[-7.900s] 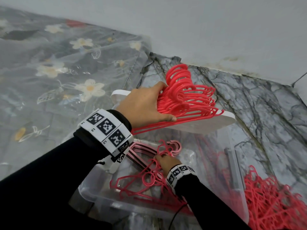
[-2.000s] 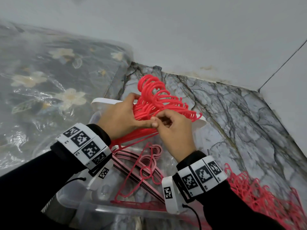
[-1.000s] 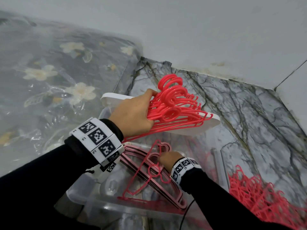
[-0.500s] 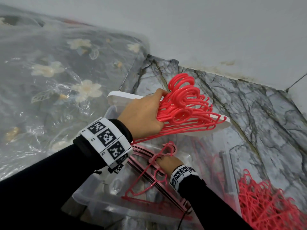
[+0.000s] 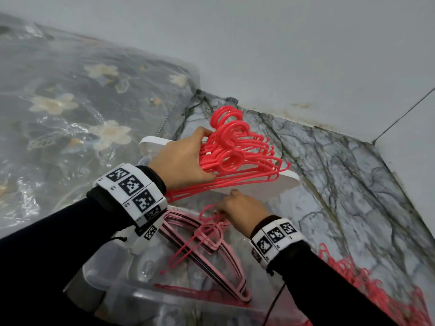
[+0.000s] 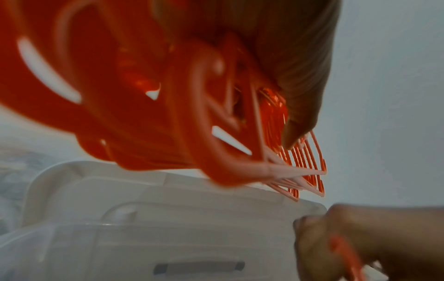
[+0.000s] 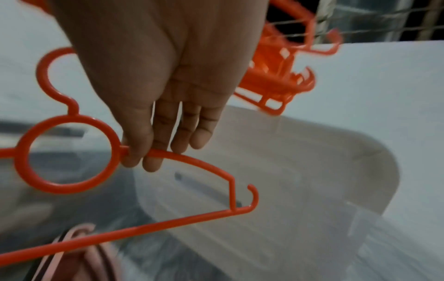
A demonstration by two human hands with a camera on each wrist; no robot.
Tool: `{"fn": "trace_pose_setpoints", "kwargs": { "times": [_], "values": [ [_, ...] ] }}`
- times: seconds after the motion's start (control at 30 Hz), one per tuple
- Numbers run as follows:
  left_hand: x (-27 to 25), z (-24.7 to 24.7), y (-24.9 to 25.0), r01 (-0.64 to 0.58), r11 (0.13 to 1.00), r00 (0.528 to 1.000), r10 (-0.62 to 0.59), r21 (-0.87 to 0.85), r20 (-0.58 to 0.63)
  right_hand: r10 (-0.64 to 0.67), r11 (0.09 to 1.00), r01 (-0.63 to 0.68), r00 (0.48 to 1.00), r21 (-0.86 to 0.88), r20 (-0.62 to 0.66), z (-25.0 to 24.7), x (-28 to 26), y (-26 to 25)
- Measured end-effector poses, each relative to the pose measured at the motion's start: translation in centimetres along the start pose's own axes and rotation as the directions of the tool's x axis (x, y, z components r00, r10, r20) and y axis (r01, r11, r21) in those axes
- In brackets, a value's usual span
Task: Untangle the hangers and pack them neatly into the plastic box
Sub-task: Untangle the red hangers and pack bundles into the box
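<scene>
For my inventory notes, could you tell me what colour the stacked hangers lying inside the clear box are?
Pale pink plastic hangers, best seen in the head view.

Left hand [image 5: 182, 161] raised, fingers curled around a stacked bunch of hangers [image 5: 237, 154]; right hand [image 5: 242, 207] lower, fingertips [image 7: 149, 161] pinching a single hanger [image 7: 72, 152].

Dim, flat, cool indoor light with only soft shadows. The head view bends straight lines toward its edges, and glare glints on the clear plastic sheet [image 5: 61, 118] at left. The left wrist view is badly blurred (the nearest red hangers [image 6: 134, 98] smear into a glow). The right wrist view is softly blurred, sharpest at the fingers [image 7: 153, 144].
</scene>
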State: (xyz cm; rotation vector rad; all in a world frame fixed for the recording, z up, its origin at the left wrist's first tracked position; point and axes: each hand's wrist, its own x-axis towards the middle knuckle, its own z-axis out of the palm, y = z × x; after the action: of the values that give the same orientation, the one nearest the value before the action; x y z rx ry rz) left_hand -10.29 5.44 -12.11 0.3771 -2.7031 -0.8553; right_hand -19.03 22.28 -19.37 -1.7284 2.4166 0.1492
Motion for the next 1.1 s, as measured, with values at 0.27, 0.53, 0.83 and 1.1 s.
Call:
{"fn": "trace_pose_setpoints", "kwargs": {
  "times": [0.27, 0.53, 0.83, 1.1],
  "values": [
    [-0.4, -1.2, 0.1, 0.014, 0.999, 1.000, -0.015, -0.043, -0.010, 0.120, 0.975, -0.065, 0.958, 0.212, -0.260, -6.5, -4.7, 2.0],
    [-0.6, -1.0, 0.3, 0.009, 0.997, 1.000, -0.007, -0.080, 0.029, 0.156, 0.974, -0.058, 0.873, 0.219, -0.462, -8.7, -4.8, 2.5],
    [-0.3, 0.3, -0.1, 0.017, 0.996, 0.994, -0.008, -0.084, 0.107, 0.208, 0.972, -0.116, 0.825, 0.204, -0.526, -8.4, -4.4, 1.9],
    [-0.3, 0.3, -0.7, -0.013, 1.000, 0.998, 0.014, -0.006, 0.064, 0.146, 0.960, -0.105, 0.979, 0.258, -0.145, -6.4, -3.8, 1.5]
  ]
}}
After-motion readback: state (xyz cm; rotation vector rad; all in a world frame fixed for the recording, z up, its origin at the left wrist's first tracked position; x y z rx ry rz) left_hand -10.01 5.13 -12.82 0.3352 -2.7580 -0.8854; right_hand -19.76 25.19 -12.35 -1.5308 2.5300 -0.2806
